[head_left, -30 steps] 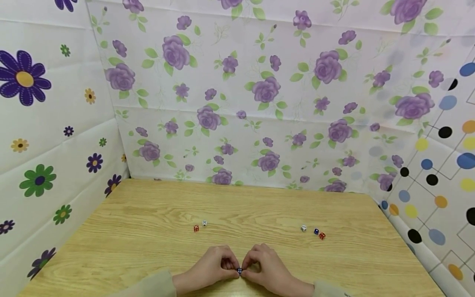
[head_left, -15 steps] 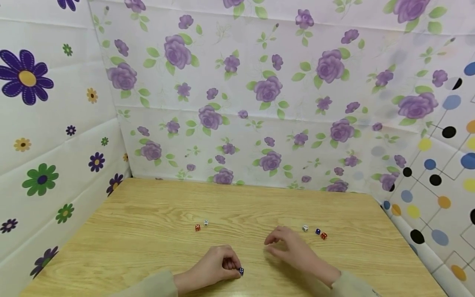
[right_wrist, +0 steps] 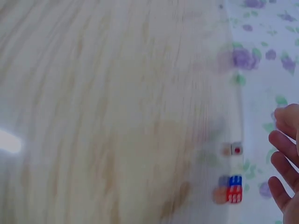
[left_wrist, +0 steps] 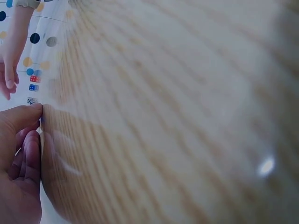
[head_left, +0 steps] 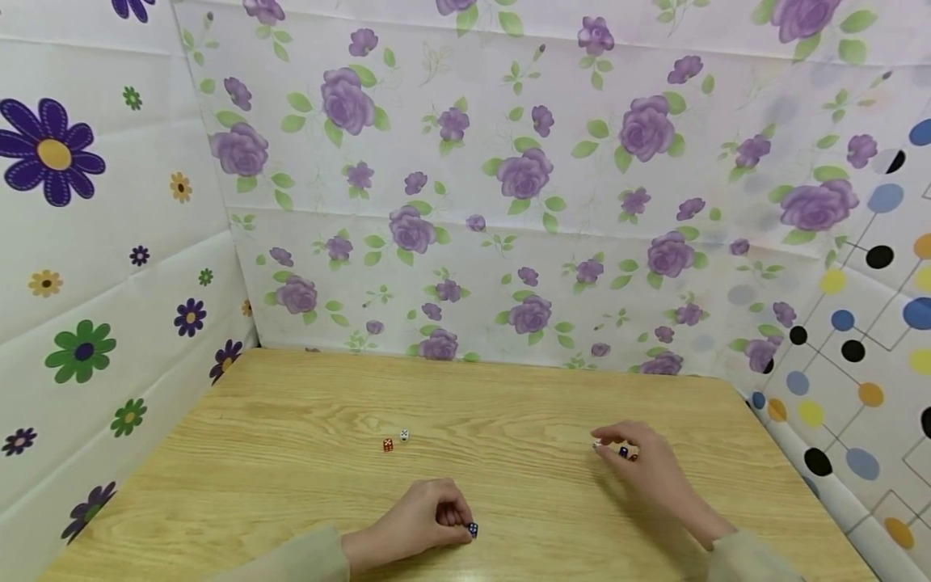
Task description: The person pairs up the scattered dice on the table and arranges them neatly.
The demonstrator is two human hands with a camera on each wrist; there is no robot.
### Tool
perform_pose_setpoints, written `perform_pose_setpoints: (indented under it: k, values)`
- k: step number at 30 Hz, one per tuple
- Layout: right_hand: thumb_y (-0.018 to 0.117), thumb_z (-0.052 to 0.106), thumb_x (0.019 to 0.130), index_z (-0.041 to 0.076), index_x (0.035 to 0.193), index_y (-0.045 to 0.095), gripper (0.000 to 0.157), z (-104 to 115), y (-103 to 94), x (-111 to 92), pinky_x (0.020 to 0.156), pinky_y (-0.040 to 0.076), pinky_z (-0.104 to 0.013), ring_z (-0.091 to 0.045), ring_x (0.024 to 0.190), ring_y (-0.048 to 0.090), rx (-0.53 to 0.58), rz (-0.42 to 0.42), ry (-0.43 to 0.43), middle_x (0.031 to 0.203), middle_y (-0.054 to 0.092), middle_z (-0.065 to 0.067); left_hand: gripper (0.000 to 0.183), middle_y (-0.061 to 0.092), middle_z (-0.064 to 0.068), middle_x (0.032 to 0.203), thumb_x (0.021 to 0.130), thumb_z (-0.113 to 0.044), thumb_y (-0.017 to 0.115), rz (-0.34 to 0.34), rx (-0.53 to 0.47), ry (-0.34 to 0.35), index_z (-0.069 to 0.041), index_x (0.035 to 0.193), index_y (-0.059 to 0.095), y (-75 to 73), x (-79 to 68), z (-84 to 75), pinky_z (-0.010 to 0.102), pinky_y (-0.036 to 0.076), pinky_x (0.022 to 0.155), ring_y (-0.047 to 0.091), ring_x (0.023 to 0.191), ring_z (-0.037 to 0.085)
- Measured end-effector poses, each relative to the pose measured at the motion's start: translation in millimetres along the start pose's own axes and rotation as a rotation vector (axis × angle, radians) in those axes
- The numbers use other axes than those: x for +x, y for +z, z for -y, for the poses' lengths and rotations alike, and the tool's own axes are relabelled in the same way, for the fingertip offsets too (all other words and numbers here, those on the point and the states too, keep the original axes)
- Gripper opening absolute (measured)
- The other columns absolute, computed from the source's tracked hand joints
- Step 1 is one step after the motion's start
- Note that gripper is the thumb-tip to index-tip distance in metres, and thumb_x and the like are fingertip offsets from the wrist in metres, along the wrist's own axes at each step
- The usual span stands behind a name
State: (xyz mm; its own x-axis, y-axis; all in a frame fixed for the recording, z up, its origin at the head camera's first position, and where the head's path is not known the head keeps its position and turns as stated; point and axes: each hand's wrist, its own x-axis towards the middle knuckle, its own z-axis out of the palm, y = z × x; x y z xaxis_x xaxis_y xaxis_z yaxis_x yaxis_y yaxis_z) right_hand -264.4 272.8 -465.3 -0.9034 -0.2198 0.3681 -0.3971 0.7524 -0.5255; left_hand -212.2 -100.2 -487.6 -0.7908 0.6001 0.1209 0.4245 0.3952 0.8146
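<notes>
At the table's near edge my left hand pinches a dark blue die between thumb and forefinger. The left wrist view shows only a sliver of that die by the fingertips of the left hand. My right hand hovers over a white die, its thumb and forefinger spread on either side. In the right wrist view, a gap separates the right hand from the white die. Close beside it are a second blue die and a red die, the latter mostly hidden by the hand in the head view.
Left of the middle, another red die and another white die lie near each other on the wooden table. Patterned cloth walls border the table at the back, left and right.
My right hand has let go of the dark blue die and moved right and away from me, to the white die. The left hand stays at the blue die.
</notes>
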Motion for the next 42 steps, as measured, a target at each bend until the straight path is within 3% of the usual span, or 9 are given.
perform_pose_setpoints:
  k: [2, 7, 12, 20, 33, 42]
  values:
    - [0.074, 0.019, 0.089, 0.019, 0.112, 0.074, 0.023, -7.9, -3.9, -0.8, 0.067, 0.052, -0.027, -0.022, 0.093, 0.061, -0.022, -0.012, 0.011, 0.100, 0.070, 0.005, 0.009, 0.065, -0.009, 0.084, 0.083, -0.017, 0.080, -0.001, -0.001, -0.001, -0.018, 0.088, 0.073, -0.3, 0.3, 0.5, 0.015, 0.052, 0.067, 0.056, 0.072, -0.007]
    - [0.076, 0.015, 0.086, 0.014, 0.112, 0.074, 0.025, -22.9, -11.7, 1.5, 0.082, 0.052, -0.050, -0.027, 0.096, 0.060, -0.086, -0.042, -0.018, 0.101, 0.072, -0.002, 0.009, 0.064, -0.010, 0.083, 0.083, -0.018, 0.080, -0.002, 0.007, 0.002, -0.018, 0.089, 0.073, -0.5, 1.2, 1.1, 0.015, 0.052, 0.067, 0.055, 0.072, -0.007]
    - [0.077, 0.018, 0.086, 0.012, 0.113, 0.075, 0.027, -34.7, -15.7, 2.2, 0.089, 0.049, -0.057, -0.030, 0.097, 0.059, -0.092, -0.019, 0.017, 0.105, 0.071, -0.007, 0.009, 0.064, -0.009, 0.084, 0.084, -0.018, 0.080, 0.004, 0.008, 0.003, -0.017, 0.090, 0.073, -0.5, 1.5, -0.3, 0.015, 0.052, 0.067, 0.055, 0.072, -0.007]
    - [0.079, 0.022, 0.083, 0.012, 0.107, 0.077, 0.025, -42.5, -12.6, -2.2, 0.078, 0.047, -0.045, -0.027, 0.095, 0.058, -0.170, 0.015, 0.083, 0.105, 0.070, -0.008, 0.009, 0.065, -0.003, 0.085, 0.084, -0.018, 0.079, 0.006, 0.008, 0.012, -0.017, 0.090, 0.073, -1.9, 0.7, -3.5, 0.014, 0.051, 0.066, 0.055, 0.072, -0.007]
    - [0.079, 0.021, 0.084, 0.016, 0.093, 0.079, 0.011, -37.7, -5.7, -3.0, 0.086, 0.049, -0.054, -0.028, 0.091, 0.062, -0.219, 0.014, 0.122, 0.098, 0.072, -0.005, 0.010, 0.063, -0.005, 0.085, 0.084, -0.017, 0.079, -0.001, 0.022, 0.017, -0.018, 0.090, 0.072, -1.1, -1.2, -0.7, 0.014, 0.051, 0.067, 0.054, 0.073, -0.007]
    - [0.079, 0.021, 0.083, 0.019, 0.094, 0.079, 0.011, -25.1, -0.6, -0.4, 0.074, 0.050, -0.042, -0.026, 0.094, 0.059, -0.198, 0.016, 0.120, 0.102, 0.070, -0.005, 0.009, 0.062, -0.008, 0.085, 0.084, -0.018, 0.079, -0.006, 0.022, 0.020, -0.018, 0.091, 0.072, 0.0, -2.4, 0.6, 0.014, 0.051, 0.067, 0.054, 0.073, -0.008]
